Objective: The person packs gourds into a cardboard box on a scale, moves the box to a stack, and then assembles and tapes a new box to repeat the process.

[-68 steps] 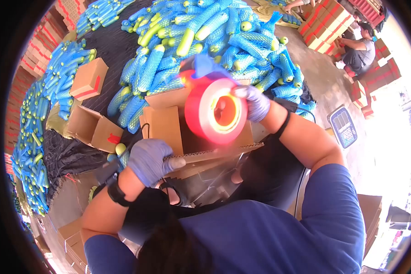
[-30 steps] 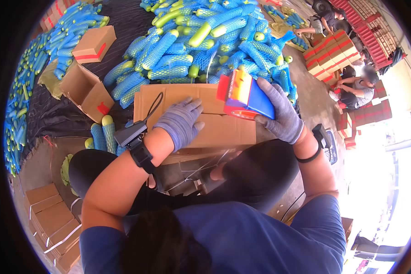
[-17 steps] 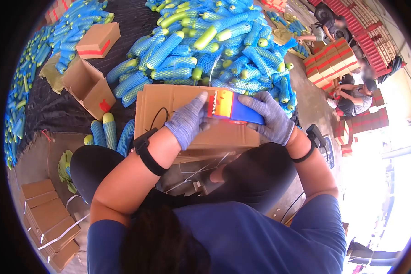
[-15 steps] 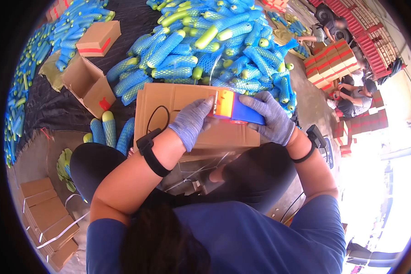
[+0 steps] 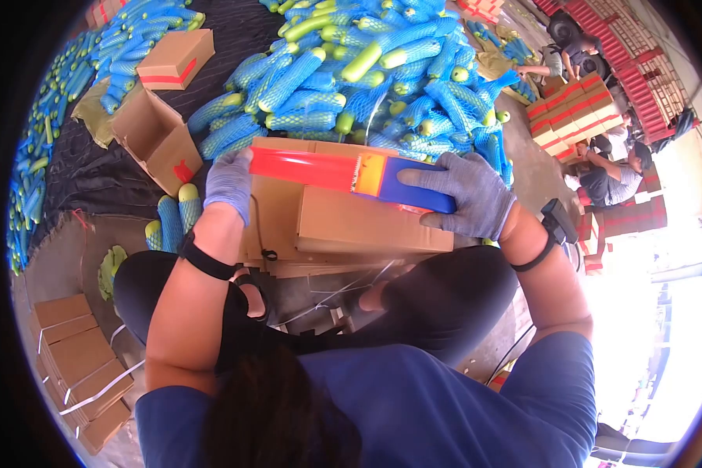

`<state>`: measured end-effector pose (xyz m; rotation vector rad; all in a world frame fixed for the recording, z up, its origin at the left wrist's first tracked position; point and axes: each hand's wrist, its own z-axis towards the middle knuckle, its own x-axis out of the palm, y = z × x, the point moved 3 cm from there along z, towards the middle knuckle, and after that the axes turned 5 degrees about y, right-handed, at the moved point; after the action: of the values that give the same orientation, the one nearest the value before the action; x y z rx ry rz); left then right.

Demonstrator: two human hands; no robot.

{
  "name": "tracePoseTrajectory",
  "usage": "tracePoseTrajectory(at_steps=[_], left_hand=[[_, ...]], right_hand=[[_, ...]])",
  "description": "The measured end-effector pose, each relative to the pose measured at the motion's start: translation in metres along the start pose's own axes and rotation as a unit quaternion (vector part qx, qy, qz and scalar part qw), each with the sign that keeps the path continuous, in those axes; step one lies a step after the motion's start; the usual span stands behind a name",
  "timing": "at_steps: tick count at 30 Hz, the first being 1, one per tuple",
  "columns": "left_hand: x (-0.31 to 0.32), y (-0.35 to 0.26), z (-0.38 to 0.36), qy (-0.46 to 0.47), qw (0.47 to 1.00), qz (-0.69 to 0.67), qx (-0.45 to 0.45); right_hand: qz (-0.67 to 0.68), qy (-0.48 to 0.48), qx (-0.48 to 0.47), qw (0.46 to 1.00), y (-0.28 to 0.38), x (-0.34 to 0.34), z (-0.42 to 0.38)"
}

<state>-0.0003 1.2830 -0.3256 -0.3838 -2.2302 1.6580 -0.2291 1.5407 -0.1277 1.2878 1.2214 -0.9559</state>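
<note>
My right hand (image 5: pixel 468 191), in a grey glove, is wrapped round a blue and yellow tape dispenser (image 5: pixel 413 186) with a toothed edge. A strip of red packing tape (image 5: pixel 304 168) stretches from the dispenser to the left. Its free end is pinched in my left hand (image 5: pixel 230 186), also gloved, by the far left corner of a cardboard box (image 5: pixel 374 222). The box lies in front of me at my knees, under the tape.
Beyond the box is a heap of long green vegetables in blue foam nets (image 5: pixel 304 86). An opened carton (image 5: pixel 156 140) stands at left, and flattened cartons (image 5: pixel 82 359) lie bundled lower left. People sit by taped boxes (image 5: pixel 573 113) at right.
My left hand has moved left, away from the dispenser, and a length of red tape now spans between the two hands. My right hand still holds the dispenser in about the same place.
</note>
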Motion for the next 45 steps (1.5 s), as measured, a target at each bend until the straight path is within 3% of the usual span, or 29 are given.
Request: tracePoseTrajectory(at_steps=[3, 5, 10, 12, 13, 14, 15, 16, 18, 19, 20, 21, 22, 24, 26, 27, 29, 30, 31, 33, 35, 37, 39, 42, 45], left_hand=[[-0.018, 0.023, 0.002, 0.005, 0.997, -0.056, -0.059], [-0.022, 0.057, 0.010, -0.003, 0.994, 0.070, -0.084], [-0.003, 0.099, 0.002, -0.022, 0.994, 0.095, -0.042], [0.013, 0.108, -0.003, 0.074, 0.957, 0.263, -0.102], [0.025, 0.129, 0.012, 0.075, 0.956, 0.265, -0.101], [0.041, 0.177, 0.032, -0.030, 0.944, -0.122, -0.304], [0.060, 0.203, 0.037, -0.128, 0.742, -0.483, -0.447], [0.063, 0.195, 0.035, -0.127, 0.742, -0.483, -0.448], [0.063, 0.146, 0.027, -0.051, 0.824, -0.447, -0.345], [0.059, 0.120, 0.021, 0.028, 0.925, -0.313, -0.213], [0.054, 0.092, 0.012, 0.055, 0.982, -0.169, -0.066], [0.055, 0.053, -0.009, 0.139, 0.985, -0.033, 0.093], [0.056, 0.014, -0.034, 0.179, 0.944, 0.074, 0.266], [0.070, -0.017, -0.065, 0.248, 0.901, 0.040, 0.355], [0.080, -0.013, -0.077, 0.254, 0.898, 0.068, 0.354], [0.082, -0.012, -0.082, 0.259, 0.895, 0.078, 0.355], [0.080, -0.012, -0.087, 0.256, 0.837, 0.303, 0.378], [0.083, -0.012, -0.089, 0.249, 0.803, 0.381, 0.385], [0.086, -0.015, -0.091, 0.255, 0.798, 0.382, 0.390], [0.092, -0.023, -0.097, 0.290, 0.742, 0.506, 0.331], [0.093, -0.019, -0.097, 0.280, 0.714, 0.535, 0.354], [0.096, -0.018, -0.097, 0.267, 0.689, 0.560, 0.374], [0.099, -0.021, -0.099, 0.257, 0.630, 0.634, 0.366], [0.100, -0.023, -0.104, 0.264, 0.624, 0.642, 0.358], [0.106, -0.028, -0.113, 0.270, 0.616, 0.652, 0.350]], right_hand=[[-0.010, 0.031, -0.010, 0.999, 0.013, -0.001, 0.014], [-0.051, 0.058, 0.002, 0.997, 0.017, 0.003, 0.024], [-0.047, 0.070, 0.005, 0.996, 0.016, 0.006, 0.038], [-0.038, 0.068, 0.003, 0.997, 0.017, 0.004, 0.042], [-0.042, 0.062, -0.008, 0.997, 0.018, 0.005, 0.043], [-0.045, 0.056, -0.020, 0.997, 0.018, 0.006, 0.043], [-0.045, 0.055, -0.017, 0.997, 0.017, 0.006, 0.043], [-0.035, 0.063, -0.012, 0.997, 0.013, 0.007, 0.043], [-0.027, 0.073, -0.007, 0.997, 0.011, 0.007, 0.042], [-0.026, 0.065, -0.020, 0.997, 0.012, 0.006, 0.042], [-0.023, 0.057, -0.033, 0.998, 0.013, 0.006, 0.042], [-0.024, 0.056, -0.032, 0.998, 0.011, 0.008, 0.042], [-0.023, 0.044, -0.049, 0.998, 0.009, 0.011, 0.044], [-0.016, 0.029, -0.058, 0.998, 0.011, 0.012, 0.046], [-0.093, 0.129, 0.003, 0.987, 0.014, 0.005, 0.050], [-0.091, 0.125, 0.010, 0.988, 0.014, 0.004, 0.052], [-0.082, 0.136, -0.035, 0.987, 0.016, 0.002, 0.052], [-0.096, 0.161, -0.006, 0.982, 0.017, -0.002, 0.050], [-0.095, 0.156, 0.002, 0.983, 0.011, -0.001, 0.044], [-0.043, 0.131, -0.038, 0.990, 0.002, 0.001, 0.033], [-0.045, 0.121, -0.022, 0.991, -0.010, -0.006, 0.007], [-0.038, 0.176, 0.041, 0.983, -0.031, -0.012, -0.029], [-0.096, 0.165, 0.059, 0.980, -0.052, -0.021, -0.079], [-0.119, 0.207, 0.081, 0.968, -0.099, -0.011, -0.149], [-0.134, 0.286, 0.168, 0.934, -0.131, 0.005, -0.180]])
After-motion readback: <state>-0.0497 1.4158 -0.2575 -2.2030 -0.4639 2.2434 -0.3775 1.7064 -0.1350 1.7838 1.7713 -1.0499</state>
